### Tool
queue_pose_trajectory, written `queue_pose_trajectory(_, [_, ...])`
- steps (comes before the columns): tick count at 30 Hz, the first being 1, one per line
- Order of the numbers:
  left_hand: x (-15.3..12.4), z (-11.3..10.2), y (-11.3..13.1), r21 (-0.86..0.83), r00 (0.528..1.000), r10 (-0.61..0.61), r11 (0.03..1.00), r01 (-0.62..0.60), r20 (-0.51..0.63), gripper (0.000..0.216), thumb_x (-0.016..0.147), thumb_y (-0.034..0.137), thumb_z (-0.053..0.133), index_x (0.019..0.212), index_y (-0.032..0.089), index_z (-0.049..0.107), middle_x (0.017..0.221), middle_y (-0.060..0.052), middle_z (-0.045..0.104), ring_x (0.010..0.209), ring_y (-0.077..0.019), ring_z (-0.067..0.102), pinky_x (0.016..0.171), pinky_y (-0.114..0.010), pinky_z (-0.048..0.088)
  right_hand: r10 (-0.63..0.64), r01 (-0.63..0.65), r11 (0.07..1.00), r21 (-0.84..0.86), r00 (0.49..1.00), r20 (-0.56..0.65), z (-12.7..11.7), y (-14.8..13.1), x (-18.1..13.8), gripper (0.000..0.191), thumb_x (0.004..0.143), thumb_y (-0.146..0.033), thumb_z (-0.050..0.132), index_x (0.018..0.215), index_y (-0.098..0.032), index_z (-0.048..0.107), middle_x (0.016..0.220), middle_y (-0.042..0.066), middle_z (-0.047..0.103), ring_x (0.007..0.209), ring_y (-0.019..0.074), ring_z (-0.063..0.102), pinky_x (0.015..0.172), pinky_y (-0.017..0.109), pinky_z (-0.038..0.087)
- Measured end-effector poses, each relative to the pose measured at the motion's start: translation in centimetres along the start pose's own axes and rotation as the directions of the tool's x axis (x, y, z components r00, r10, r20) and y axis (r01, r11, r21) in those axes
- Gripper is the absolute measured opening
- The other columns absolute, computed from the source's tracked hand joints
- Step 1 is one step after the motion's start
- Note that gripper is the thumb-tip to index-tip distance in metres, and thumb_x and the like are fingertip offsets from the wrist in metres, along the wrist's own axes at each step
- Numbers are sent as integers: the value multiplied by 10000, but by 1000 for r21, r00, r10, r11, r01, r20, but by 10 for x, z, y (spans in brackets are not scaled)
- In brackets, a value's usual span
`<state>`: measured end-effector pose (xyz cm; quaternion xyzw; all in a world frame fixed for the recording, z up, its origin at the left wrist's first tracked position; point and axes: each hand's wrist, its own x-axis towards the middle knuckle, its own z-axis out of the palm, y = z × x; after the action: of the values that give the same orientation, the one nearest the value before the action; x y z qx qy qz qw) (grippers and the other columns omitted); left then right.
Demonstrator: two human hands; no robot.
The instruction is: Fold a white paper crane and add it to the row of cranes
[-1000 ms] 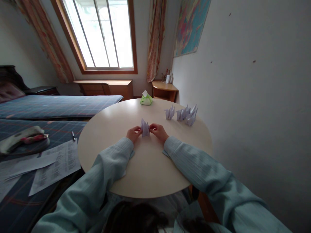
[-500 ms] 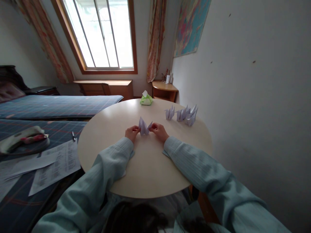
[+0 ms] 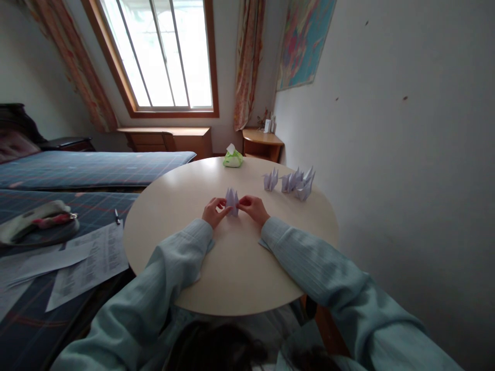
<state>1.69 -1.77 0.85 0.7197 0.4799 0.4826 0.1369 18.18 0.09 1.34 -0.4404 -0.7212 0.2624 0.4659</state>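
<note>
A small pale lilac folded paper figure (image 3: 231, 200) stands on the round beige table (image 3: 232, 268) in front of me. My left hand (image 3: 214, 211) pinches its left side with closed fingers. My right hand (image 3: 252, 207) pinches its right side. Both forearms in light blue sleeves rest on the table. Flat sheets of paper (image 3: 265, 243) lie under my arms, mostly hidden.
Several finished folded paper figures (image 3: 294, 183) stand at the table's right rear. A green tissue pack (image 3: 232, 157) sits at the far edge. Left of the table is a bed with printed sheets (image 3: 91, 260), a pen (image 3: 116, 216) and a pouch (image 3: 38, 216). A wall runs along the right.
The paper figure's points were spread apart half a second ago; now they are pressed together and the figure looks narrower. My hands have moved slightly closer together.
</note>
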Motion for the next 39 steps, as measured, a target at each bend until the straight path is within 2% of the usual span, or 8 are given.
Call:
queue_pose_trajectory(2, [-1, 3, -3, 8, 999, -6, 1000, 6, 49, 287, 612, 390, 589, 790, 168, 561, 728, -18, 531, 627, -102, 511, 479, -189, 407, -18, 17, 999, 40, 999, 36, 2, 2, -1, 250, 582, -383, 616, 632, -139, 595, 587, 20, 605, 544, 113, 530, 537, 230, 417])
queue_pose_trajectory(6, [-1, 4, -4, -23, 997, -60, 998, 61, 46, 233, 641, 354, 557, 778, 165, 564, 756, -26, 544, 649, -109, 527, 484, -193, 417, -46, 38, 994, 99, 995, 84, 5, 2, -2, 272, 586, -400, 611, 665, -140, 604, 619, 23, 613, 557, 113, 534, 548, 229, 421])
queue_pose_trajectory(12, [2, 3, -4, -58, 993, -97, 993, 101, 62, 132, 664, 209, 496, 760, 156, 569, 771, -32, 575, 673, -111, 547, 508, -194, 426, -46, 24, 987, 156, 989, 138, 2, -4, -2, 277, 684, -400, 516, 676, -138, 604, 606, 26, 595, 562, 110, 540, 579, 235, 429])
queue_pose_trajectory(18, [3, 5, -10, -27, 992, -117, 993, 118, 39, 117, 671, 173, 469, 732, 157, 567, 743, -21, 583, 660, -102, 545, 538, -193, 433, -24, 27, 998, 56, 998, -54, 0, -3, -1, 253, 619, -389, 586, 685, -156, 510, 596, -9, 528, 538, 97, 494, 544, 234, 418])
queue_pose_trajectory(22, [3, 5, -11, -13, 992, -122, 992, 123, 33, 115, 681, 185, 463, 727, 159, 565, 730, -17, 586, 670, -103, 546, 548, -192, 436, 11, 4, 995, 97, 988, -157, 1, -1, 0, 406, 542, -397, 641, 804, -167, 434, 765, 12, 521, 616, 107, 519, 533, 235, 423])
queue_pose_trajectory(27, [2, 5, -10, -25, 990, -133, 991, 134, 36, 124, 694, 200, 453, 732, 162, 565, 733, -17, 594, 672, -105, 551, 563, -198, 442, 49, -36, 988, 153, 996, -81, 4, 3, 1, 510, 514, -405, 657, 892, -174, 405, 781, 15, 533, 693, 127, 542, 570, 246, 439])
queue_pose_trajectory(34, [2, 5, -8, -41, 990, -134, 990, 136, 43, 136, 694, 223, 457, 734, 161, 571, 730, -18, 597, 670, -111, 555, 575, -209, 445, 31, -31, 999, -26, 999, 19, 3, 5, 1, 322, 569, -439, 614, 658, -151, 501, 642, 3, 535, 602, 112, 517, 575, 257, 435])
queue_pose_trajectory(39, [2, 4, -7, -60, 989, -132, 989, 136, 60, 152, 700, 237, 456, 751, 157, 574, 740, -22, 600, 685, -113, 555, 602, -216, 449, -59, 55, 996, 64, 997, 56, 3, 4, 0, 278, 593, -398, 610, 717, -153, 570, 806, 42, 558, 719, 123, 545, 620, 254, 456])
